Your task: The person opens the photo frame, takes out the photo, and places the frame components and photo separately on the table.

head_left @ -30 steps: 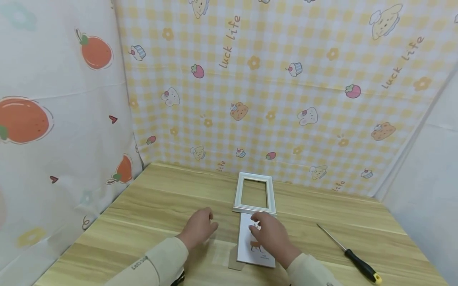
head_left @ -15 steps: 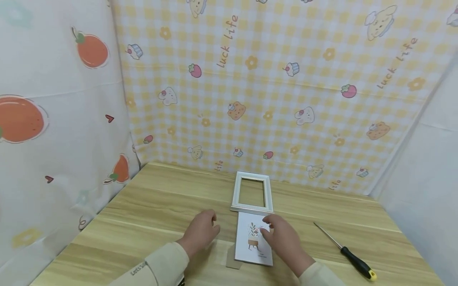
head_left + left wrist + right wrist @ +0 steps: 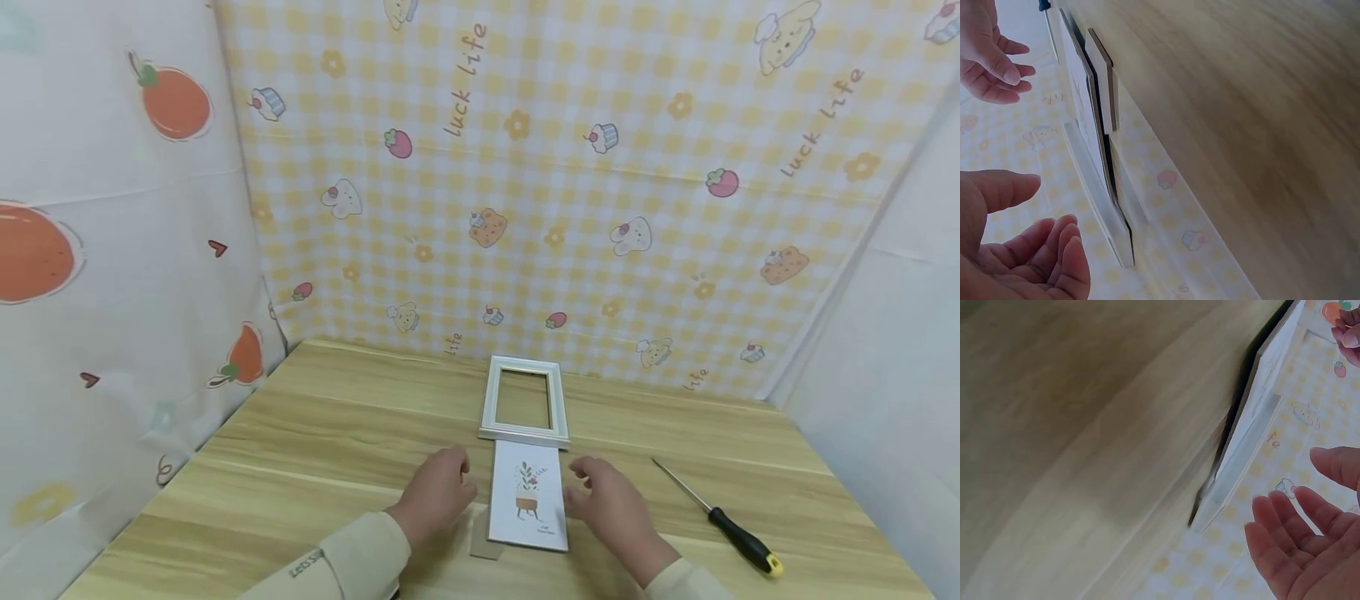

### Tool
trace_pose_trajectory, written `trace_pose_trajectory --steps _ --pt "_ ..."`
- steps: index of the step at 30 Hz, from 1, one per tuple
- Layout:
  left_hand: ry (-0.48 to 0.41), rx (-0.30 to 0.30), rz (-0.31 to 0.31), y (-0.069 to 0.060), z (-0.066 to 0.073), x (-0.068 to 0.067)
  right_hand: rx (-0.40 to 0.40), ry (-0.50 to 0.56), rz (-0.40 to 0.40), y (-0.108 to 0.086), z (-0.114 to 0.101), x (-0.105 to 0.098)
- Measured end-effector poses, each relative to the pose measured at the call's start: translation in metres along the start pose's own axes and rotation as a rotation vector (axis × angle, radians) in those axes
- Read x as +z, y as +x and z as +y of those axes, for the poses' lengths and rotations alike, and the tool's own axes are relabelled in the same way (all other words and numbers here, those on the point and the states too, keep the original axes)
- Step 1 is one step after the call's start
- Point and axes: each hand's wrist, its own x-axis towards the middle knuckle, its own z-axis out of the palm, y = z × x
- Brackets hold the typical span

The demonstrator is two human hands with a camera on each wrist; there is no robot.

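Note:
A white picture frame [image 3: 487, 408] lies flat with its opening bare. Against its near edge, in the head view, is a backing board with a white printed picture [image 3: 528, 521] of a potted plant. A grey-brown flap [image 3: 486, 547] sticks out from beneath the board's lower left. My left hand [image 3: 435, 493] hovers left of the board, fingers loosely bent and holding nothing. To the board's right is my right hand [image 3: 611, 510], also loosely bent around nothing. Both wrist views show gaps between thumb and fingers of the left hand [image 3: 1029, 256] and right hand [image 3: 1310, 544].
A screwdriver [image 3: 738, 533] with a black and yellow handle lies on the wooden table [image 3: 360, 433], right of the right hand. A yellow checked cloth [image 3: 420, 275] hangs behind the table, with white cloths at the left and right sides.
My right hand has moved off the board to its right side, uncovering the printed picture. The left hand has come slightly closer to the board. The head view has shifted a little.

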Motion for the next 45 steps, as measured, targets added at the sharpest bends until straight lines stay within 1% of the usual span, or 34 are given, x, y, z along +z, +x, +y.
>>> trace_pose_trajectory --steps 4,9,16,23,27,30,35,38,41,45 --pt "-0.006 -0.007 -0.011 0.001 0.001 0.004 0.006 -0.006 -0.015 -0.001 0.003 -0.001" --pt "-0.009 -0.037 -0.032 0.002 0.005 0.010 -0.002 -0.028 -0.017 -0.004 0.008 -0.001" --pt "-0.023 -0.081 -0.064 0.007 0.010 0.017 0.020 -0.052 -0.071 -0.005 0.010 -0.004" --pt "0.027 -0.090 -0.065 0.016 0.012 0.023 0.069 -0.057 -0.151 -0.001 0.013 -0.003" --pt "0.033 -0.117 -0.062 0.020 0.013 0.026 0.080 -0.058 -0.181 0.001 0.016 0.000" --pt "0.047 -0.134 -0.066 0.022 0.014 0.029 0.079 -0.056 -0.188 0.002 0.017 0.003" --pt "0.049 -0.170 -0.093 0.022 0.017 0.030 0.073 -0.069 -0.197 0.004 0.018 0.006" --pt "0.054 -0.184 -0.114 0.023 0.020 0.031 0.088 -0.071 -0.213 0.005 0.017 0.007" --pt "0.088 -0.182 -0.137 0.025 0.018 0.034 0.114 -0.073 -0.236 0.007 0.015 0.008" --pt "0.105 -0.178 -0.135 0.028 0.017 0.038 0.142 -0.081 -0.260 0.010 0.011 0.008"
